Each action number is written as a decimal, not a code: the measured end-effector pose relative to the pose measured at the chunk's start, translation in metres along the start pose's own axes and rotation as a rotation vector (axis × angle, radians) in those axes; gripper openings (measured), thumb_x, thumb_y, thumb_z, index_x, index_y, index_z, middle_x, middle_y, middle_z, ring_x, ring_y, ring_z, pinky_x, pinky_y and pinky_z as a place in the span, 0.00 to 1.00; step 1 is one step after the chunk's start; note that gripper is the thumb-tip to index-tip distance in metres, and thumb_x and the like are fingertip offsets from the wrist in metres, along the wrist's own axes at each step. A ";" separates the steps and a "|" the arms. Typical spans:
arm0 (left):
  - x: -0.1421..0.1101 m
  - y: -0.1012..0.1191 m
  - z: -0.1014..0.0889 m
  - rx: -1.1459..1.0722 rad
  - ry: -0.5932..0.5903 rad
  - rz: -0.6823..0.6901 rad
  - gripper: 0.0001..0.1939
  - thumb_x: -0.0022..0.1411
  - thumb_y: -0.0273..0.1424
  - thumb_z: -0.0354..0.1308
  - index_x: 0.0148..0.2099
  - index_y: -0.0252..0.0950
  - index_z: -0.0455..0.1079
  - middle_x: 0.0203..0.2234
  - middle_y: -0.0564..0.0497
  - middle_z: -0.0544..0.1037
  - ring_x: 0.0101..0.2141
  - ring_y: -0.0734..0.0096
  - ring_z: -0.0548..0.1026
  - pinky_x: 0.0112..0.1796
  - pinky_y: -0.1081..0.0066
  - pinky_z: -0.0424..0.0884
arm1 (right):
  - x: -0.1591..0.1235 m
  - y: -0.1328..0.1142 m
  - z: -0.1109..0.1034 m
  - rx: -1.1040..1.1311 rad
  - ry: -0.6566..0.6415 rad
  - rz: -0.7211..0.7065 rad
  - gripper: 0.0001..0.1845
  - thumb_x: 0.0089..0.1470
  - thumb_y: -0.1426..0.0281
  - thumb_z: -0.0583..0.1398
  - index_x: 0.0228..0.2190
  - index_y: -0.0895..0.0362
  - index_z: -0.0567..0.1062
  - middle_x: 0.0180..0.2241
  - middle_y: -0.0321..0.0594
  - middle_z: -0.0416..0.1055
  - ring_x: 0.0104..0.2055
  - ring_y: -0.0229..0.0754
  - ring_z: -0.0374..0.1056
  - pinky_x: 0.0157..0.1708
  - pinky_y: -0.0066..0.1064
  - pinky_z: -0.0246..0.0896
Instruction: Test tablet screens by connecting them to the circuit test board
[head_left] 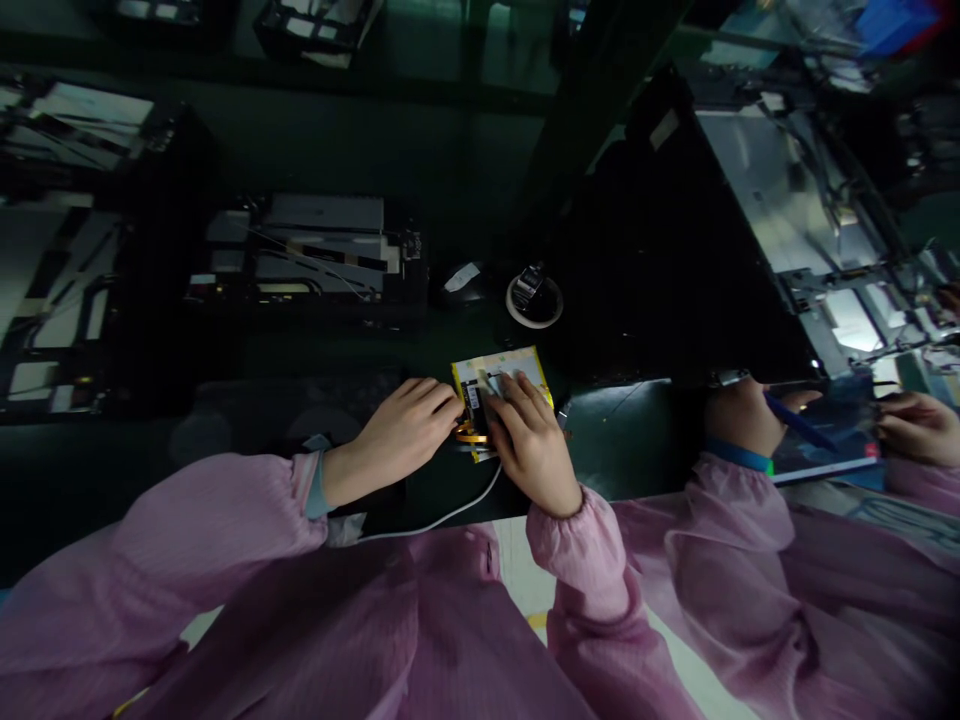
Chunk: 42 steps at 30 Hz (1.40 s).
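Head view: we are pressing our loosely open right grip [538,450] on the yellow-edged pack [517,362] on the dark surface [630,440]. Our left grip [401,425] is touching its left edge; we cannot tell if it's pinching.

The battery pack [517,365] is silvery with yellow edges, the sleeves [217,510] are pink, and the cable [450,517] is white.

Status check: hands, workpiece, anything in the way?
Left hand at left edge of yellow-edged pack, by orange strip. Right hand on top. White cable runs up to right hand, possible snag.
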<state>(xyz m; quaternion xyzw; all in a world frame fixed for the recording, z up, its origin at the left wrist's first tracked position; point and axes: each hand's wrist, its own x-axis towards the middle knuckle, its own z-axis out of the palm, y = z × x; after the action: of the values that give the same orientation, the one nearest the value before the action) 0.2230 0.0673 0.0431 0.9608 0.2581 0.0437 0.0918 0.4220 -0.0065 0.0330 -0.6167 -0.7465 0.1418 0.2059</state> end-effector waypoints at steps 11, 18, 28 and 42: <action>0.001 0.002 0.003 0.004 -0.001 0.023 0.07 0.65 0.23 0.48 0.40 0.32 0.67 0.35 0.47 0.71 0.38 0.61 0.67 0.39 0.62 0.64 | -0.003 -0.001 0.002 -0.008 -0.055 -0.078 0.19 0.60 0.71 0.54 0.51 0.56 0.74 0.65 0.49 0.52 0.68 0.54 0.44 0.62 0.52 0.51; 0.000 0.003 0.003 0.003 0.014 0.014 0.07 0.65 0.22 0.48 0.40 0.32 0.66 0.35 0.47 0.71 0.37 0.62 0.67 0.39 0.63 0.64 | -0.005 0.003 -0.004 0.043 -0.105 -0.143 0.19 0.58 0.73 0.56 0.50 0.54 0.75 0.69 0.43 0.41 0.69 0.58 0.39 0.63 0.54 0.49; 0.002 -0.001 0.005 -0.018 0.041 0.022 0.06 0.65 0.25 0.50 0.38 0.33 0.68 0.36 0.45 0.72 0.38 0.61 0.68 0.39 0.62 0.66 | 0.003 -0.013 -0.008 -0.149 -0.171 -0.139 0.17 0.58 0.75 0.56 0.48 0.53 0.76 0.64 0.49 0.53 0.67 0.59 0.46 0.62 0.56 0.48; -0.040 0.041 -0.001 -0.239 0.141 -0.083 0.12 0.67 0.35 0.52 0.46 0.33 0.70 0.38 0.46 0.77 0.41 0.62 0.74 0.44 0.62 0.70 | -0.064 0.026 -0.032 0.155 0.053 0.271 0.13 0.60 0.66 0.54 0.43 0.56 0.74 0.31 0.40 0.74 0.29 0.40 0.70 0.32 0.29 0.62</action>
<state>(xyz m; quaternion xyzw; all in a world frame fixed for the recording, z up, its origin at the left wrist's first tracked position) 0.2082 0.0123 0.0512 0.9261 0.2962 0.1374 0.1889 0.4698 -0.0650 0.0401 -0.6975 -0.6376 0.2093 0.2515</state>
